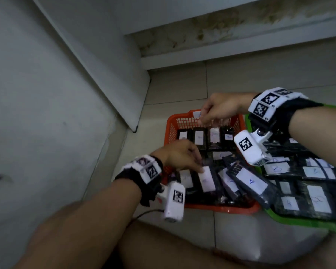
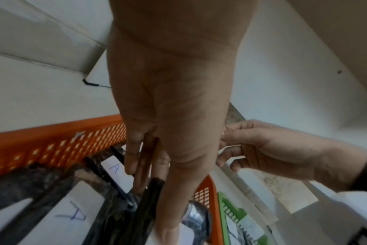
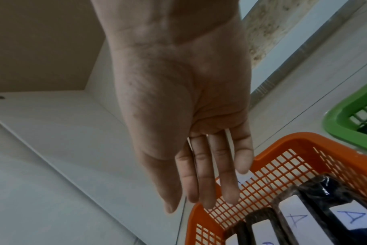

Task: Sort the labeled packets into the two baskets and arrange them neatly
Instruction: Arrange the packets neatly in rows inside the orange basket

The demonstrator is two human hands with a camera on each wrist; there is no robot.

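The green basket point(image 1: 291, 220) runs off the head view's right edge. Several packet labels point(image 1: 184, 177) near the left hand point(image 1: 177, 156) are blurred, unreadable. The left hand's fingertips point(image 2: 136, 182) are hidden among packets.

An orange mesh basket point(image 1: 184, 121) holds black packets point(image 1: 246, 181) with white labels lettered in blue. The basket point(image 1: 299, 222) touching its right edge is green. Black-and-white square-patterned wristbands point(image 1: 268, 103) show.
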